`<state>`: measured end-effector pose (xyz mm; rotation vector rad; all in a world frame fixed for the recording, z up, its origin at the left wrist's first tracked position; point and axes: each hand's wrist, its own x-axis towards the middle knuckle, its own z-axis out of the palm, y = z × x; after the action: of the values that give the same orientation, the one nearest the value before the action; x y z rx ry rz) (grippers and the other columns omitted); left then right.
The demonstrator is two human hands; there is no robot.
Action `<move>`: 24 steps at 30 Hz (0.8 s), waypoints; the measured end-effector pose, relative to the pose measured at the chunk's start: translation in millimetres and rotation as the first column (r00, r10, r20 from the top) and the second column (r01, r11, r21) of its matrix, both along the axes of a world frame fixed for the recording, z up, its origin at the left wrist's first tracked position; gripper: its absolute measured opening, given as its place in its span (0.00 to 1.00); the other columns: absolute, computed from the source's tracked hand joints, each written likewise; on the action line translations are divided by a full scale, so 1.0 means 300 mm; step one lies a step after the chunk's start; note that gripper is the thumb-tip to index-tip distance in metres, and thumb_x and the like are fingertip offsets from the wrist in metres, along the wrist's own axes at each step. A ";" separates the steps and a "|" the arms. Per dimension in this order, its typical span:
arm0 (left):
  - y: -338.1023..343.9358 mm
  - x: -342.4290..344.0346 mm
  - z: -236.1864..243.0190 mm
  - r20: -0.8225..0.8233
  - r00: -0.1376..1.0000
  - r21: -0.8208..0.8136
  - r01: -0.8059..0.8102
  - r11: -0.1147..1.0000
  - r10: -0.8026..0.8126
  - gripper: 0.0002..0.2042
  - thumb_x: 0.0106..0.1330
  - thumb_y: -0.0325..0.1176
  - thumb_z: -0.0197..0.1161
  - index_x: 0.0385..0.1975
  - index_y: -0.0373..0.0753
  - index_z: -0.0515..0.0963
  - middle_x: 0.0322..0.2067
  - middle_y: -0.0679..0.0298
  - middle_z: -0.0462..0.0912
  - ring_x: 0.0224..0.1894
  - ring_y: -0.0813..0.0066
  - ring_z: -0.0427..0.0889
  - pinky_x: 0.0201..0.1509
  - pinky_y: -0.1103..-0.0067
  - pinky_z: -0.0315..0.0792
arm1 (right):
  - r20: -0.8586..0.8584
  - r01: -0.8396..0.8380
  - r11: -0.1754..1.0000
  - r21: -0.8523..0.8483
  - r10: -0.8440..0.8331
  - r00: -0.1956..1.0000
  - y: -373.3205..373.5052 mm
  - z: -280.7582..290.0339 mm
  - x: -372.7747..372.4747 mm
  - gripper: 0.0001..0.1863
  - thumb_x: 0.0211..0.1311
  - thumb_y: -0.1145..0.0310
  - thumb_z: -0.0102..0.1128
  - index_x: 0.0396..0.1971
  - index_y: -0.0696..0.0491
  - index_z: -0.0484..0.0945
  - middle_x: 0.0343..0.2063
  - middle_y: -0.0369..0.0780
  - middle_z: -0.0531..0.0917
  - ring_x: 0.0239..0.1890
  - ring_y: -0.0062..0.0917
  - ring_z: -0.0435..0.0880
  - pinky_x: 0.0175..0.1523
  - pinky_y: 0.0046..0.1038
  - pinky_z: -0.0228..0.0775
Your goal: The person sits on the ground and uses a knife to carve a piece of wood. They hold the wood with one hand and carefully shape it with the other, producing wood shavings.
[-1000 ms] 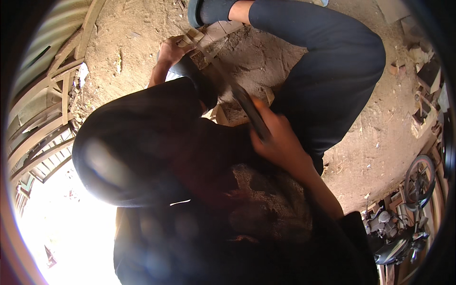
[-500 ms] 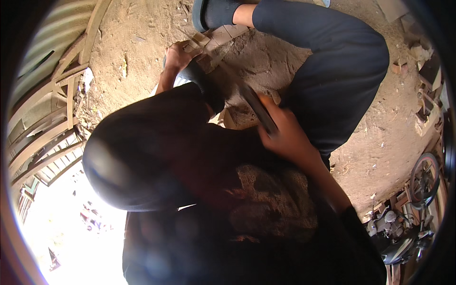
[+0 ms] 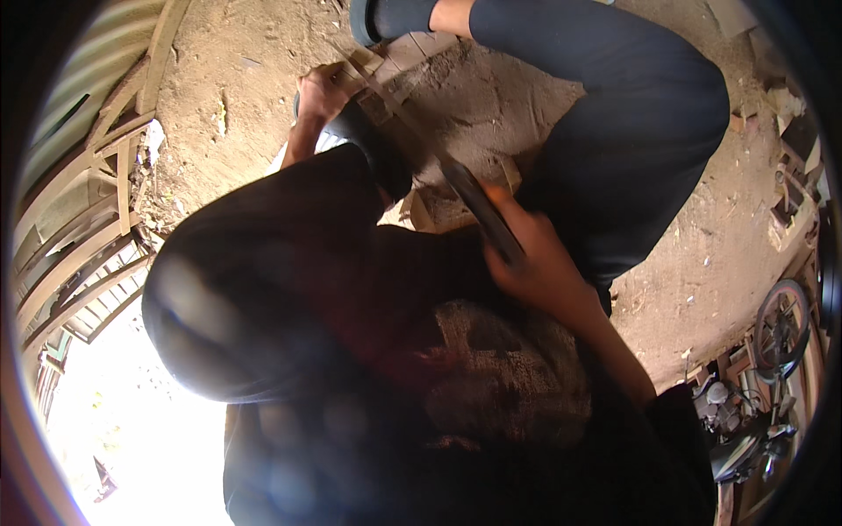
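Observation:
My right hand (image 3: 542,259) is closed around the dark handle of a long narrow-bladed tool (image 3: 478,200). Its thin blade runs up and to the left, reaching the wood by my other hand; whether it has teeth I cannot make out. At the upper left, my left hand (image 3: 321,95) is closed on a small pale wood piece (image 3: 364,63), with its fingers bent over the near end. A flat wooden board (image 3: 414,50) lies just beyond, beside my dark shoe (image 3: 405,17). The exact contact between blade and wood is too fine to see.
My bent legs in dark trousers (image 3: 645,131) frame the work on the dirt floor (image 3: 491,101). Wooden frames (image 3: 127,175) stand at the left. Wood scraps (image 3: 794,210) lie at the right, above a motorcycle (image 3: 741,438) and a wheel (image 3: 782,326).
My right hand and the tool have shifted slightly down and right, and the blade shows more sharply. My left hand stays on the wood, a little farther left in the picture.

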<state>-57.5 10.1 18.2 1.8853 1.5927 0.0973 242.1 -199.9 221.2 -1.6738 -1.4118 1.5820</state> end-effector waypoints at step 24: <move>0.003 0.009 -0.008 -0.027 1.000 0.140 0.015 0.990 -0.011 0.28 0.48 0.50 0.78 0.44 0.35 0.84 0.38 0.51 0.87 0.38 0.57 0.87 0.48 0.67 0.79 | -0.022 0.003 0.995 -0.095 -0.005 1.000 0.186 -0.154 -0.090 0.35 0.54 0.74 0.59 0.66 0.54 0.65 0.30 0.56 0.83 0.36 0.51 0.85 0.40 0.43 0.75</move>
<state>-54.7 11.1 15.7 2.0110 1.6287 0.1836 215.2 -144.2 175.0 -1.7060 -1.3408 1.6850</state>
